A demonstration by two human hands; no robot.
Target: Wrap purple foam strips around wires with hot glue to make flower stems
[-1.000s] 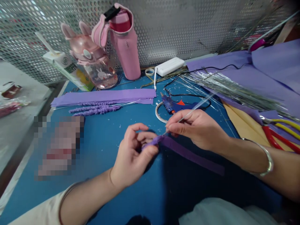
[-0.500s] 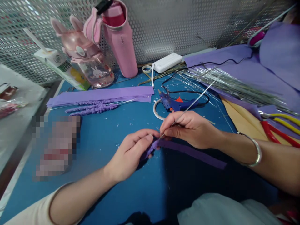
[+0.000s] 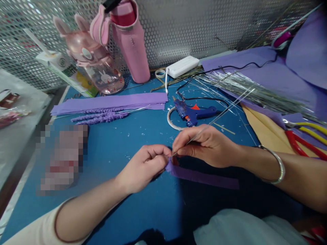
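one blue tabletop (image 3: 109, 146) takes up most of the scene, and a perforated metal panel (image 3: 173, 37) stands along its far side. purple sheets (image 3: 242, 61) spread over the far right, with a bundle of wire stems (image 3: 265, 92) lying across them. at the far left, a pink bottle sleeve (image 3: 135, 51) stands upright, with a rabbit-eared bottle (image 3: 84, 47) to its left and a drink carton (image 3: 66, 73) beyond that. nearer than these lies a flat stack of purple strips (image 3: 109, 102).

both hands work close together in the middle. the left hand (image 3: 146, 166) has its fingers curled, pinching the gathered end of a purple strip (image 3: 206, 177); the rest of that strip trails to the right, just nearer than the right hand (image 3: 206, 146). the right hand's thumb and forefinger grip a thin wire stem (image 3: 217, 117), tilted up toward the far right, its low end by the gathered purple; whether the two touch, i cannot tell.

beyond the right hand lies a blue glue gun (image 3: 181, 109), and farther off a white power bank (image 3: 182, 66). fringed purple stems (image 3: 102, 116) rest at the left, by the stack. smallest is a tape ring (image 3: 160, 76), just left of the power bank.
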